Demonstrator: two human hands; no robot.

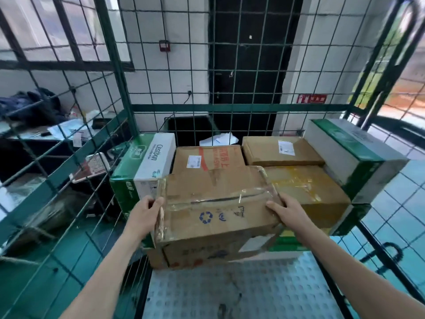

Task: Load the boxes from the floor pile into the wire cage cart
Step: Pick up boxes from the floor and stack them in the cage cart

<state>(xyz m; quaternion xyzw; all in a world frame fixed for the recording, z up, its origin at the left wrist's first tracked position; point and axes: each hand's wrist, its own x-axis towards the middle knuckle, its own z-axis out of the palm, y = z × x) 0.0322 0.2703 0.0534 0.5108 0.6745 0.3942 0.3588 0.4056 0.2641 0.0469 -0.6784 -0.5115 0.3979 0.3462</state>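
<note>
Inside the cage (207,108), the left hand (143,214) and right hand (288,211) clasp a taped box (213,203) by its two ends, thumbs on top, fingers curled round the sides. It is toward the cage's open front, other boxes (208,157) behind.

Only the person's two arms and hands show. The left forearm (108,270) shows at the near left edge and the right forearm (342,261) at the near right. Both are bare along all the length in view (the upper arms lie outside the picture, so what is worn there cannot be told). The forearms are slim and smooth and narrow toward bare wrists. The left hand (143,212) and the right hand (291,211) are bare as well. On each hand the back and the thumb show, while the rest is mostly hidden. The nails are too small to tell
</note>
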